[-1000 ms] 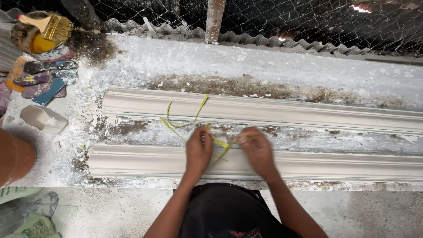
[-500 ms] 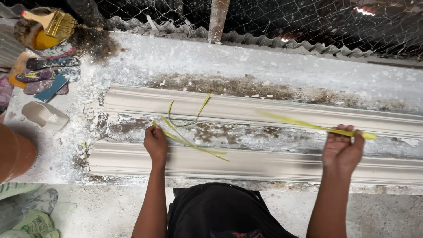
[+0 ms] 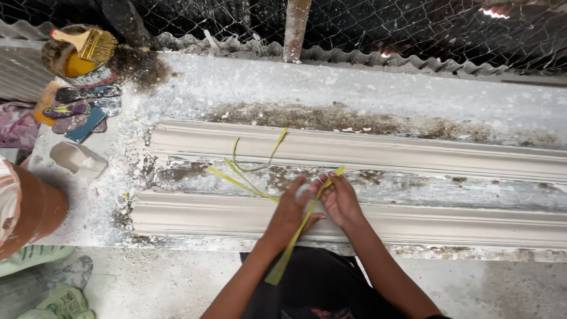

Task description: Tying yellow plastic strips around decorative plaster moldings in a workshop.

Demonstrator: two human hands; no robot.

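One long desk [image 3: 378,88], chalky white and crusted with plaster dust, carries two ribbed plaster mouldings [image 3: 413,150] lying parallel, a rough stained gap between them; the nearer one runs close along the desk's front edge, and bare room stays open toward the wire mesh behind. Two hands meet over the near moulding: the left hand [image 3: 291,208] and right hand [image 3: 339,198] both pinch one flat yellow-green strip [image 3: 295,236] that slants down off the edge. About three more thin strips [image 3: 248,171] curl just left. One paint can with brush [image 3: 80,53] stands at the far left corner.
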